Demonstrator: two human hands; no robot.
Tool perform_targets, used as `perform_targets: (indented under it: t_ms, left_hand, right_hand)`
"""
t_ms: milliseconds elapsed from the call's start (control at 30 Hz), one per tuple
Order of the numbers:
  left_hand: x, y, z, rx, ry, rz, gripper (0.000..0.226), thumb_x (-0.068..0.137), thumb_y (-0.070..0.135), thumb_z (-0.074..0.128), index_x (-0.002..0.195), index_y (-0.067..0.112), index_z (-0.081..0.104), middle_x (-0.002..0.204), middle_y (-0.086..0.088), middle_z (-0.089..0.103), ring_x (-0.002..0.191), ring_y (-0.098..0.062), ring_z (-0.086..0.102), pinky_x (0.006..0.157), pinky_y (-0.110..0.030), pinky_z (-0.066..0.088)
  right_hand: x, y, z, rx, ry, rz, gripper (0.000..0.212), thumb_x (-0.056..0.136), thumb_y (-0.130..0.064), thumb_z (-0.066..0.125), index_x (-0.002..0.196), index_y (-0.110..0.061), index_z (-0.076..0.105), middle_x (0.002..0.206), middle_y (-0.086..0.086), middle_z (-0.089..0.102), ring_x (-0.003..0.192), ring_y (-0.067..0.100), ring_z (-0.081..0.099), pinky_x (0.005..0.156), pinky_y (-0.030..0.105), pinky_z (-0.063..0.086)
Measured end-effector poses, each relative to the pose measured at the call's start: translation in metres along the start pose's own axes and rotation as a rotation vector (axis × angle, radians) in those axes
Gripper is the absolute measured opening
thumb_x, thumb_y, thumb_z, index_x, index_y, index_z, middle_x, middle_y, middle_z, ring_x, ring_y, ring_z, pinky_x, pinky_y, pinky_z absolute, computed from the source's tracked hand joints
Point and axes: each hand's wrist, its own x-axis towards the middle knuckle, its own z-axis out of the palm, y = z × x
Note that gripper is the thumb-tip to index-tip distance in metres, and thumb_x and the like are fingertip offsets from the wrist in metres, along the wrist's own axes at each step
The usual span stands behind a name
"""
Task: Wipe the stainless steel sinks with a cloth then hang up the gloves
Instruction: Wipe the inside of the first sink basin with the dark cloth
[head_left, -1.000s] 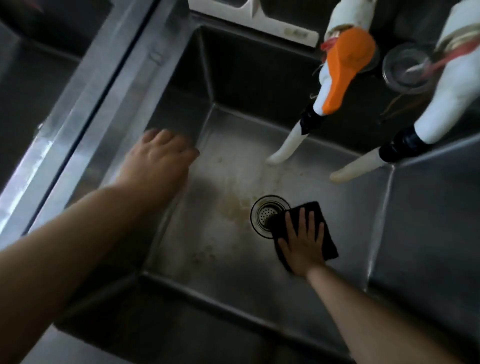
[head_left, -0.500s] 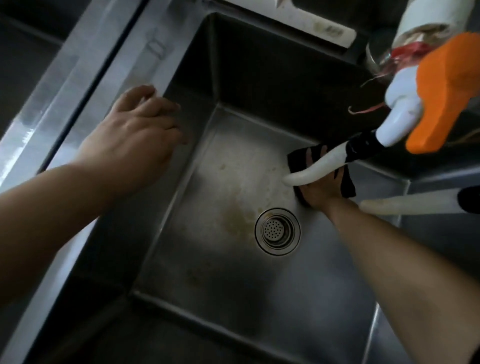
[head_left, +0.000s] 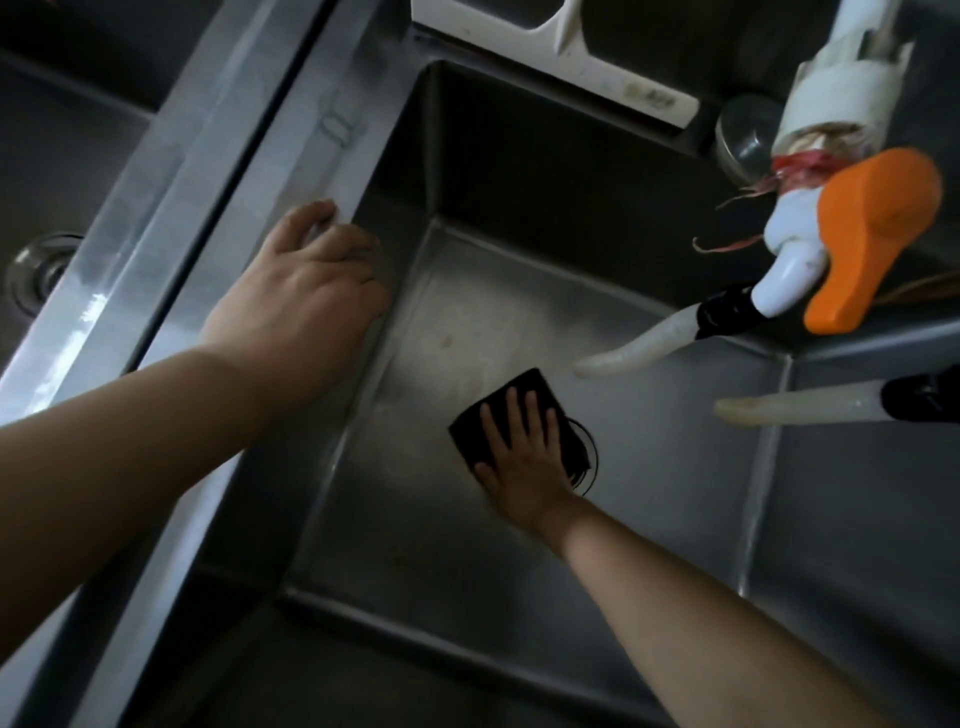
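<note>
We start at the fingers of the right hand: they lie straight and slightly spread, pressed flat on a black cloth at the bottom of the steel sink. The cloth sits folded under the palm, its far corner sticking out beyond the fingertips, and it covers most of the drain — only a dark arc of the ring shows at the cloth's right edge. The right forearm runs back toward the lower right corner of the view.

The left hand rests on the sink's left rim, fingers curled over the edge and down the inner wall (we see nothing held between them beyond the rim itself). Its forearm crosses the lower left.

Beyond the rim, a second basin lies on the left, its own drain partly visible. On the right, a white tap with an orange lever hangs over the sink, ending in a pale flexible spout — a second pale spout reaches in just below it. A white plastic tray sits behind the back wall, and a round metal piece stands near the tap's base. Faint brownish stains mark the sink floor ahead of the cloth.
</note>
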Motion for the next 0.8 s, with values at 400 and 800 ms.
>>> perform_targets:
  t_ms: [400, 800]
  left_hand:
    - [0.001, -0.001, 0.005, 0.006, 0.047, -0.009, 0.015, 0.08, 0.003, 0.057, 0.08, 0.012, 0.069, 0.083, -0.008, 0.068, 0.109, -0.029, 0.057, 0.112, -0.05, 0.025]
    - [0.002, 0.001, 0.003, 0.008, 0.03, -0.046, 0.015, 0.082, 0.007, 0.056, 0.079, 0.014, 0.069, 0.083, -0.005, 0.068, 0.113, -0.026, 0.057, 0.112, -0.047, 0.027]
  right_hand:
    - [0.069, 0.072, -0.048, -0.075, 0.14, 0.147, 0.062, 0.099, -0.044, 0.026, 0.151, -0.026, -0.004, 0.159, 0.01, -0.011, 0.144, 0.031, -0.015, 0.111, 0.043, -0.018]
    - [0.107, 0.045, -0.059, -0.084, 0.244, 0.139, 0.066, 0.097, -0.046, 0.03, 0.152, -0.022, 0.002, 0.158, 0.016, -0.004, 0.144, 0.035, -0.009, 0.111, 0.05, -0.014]
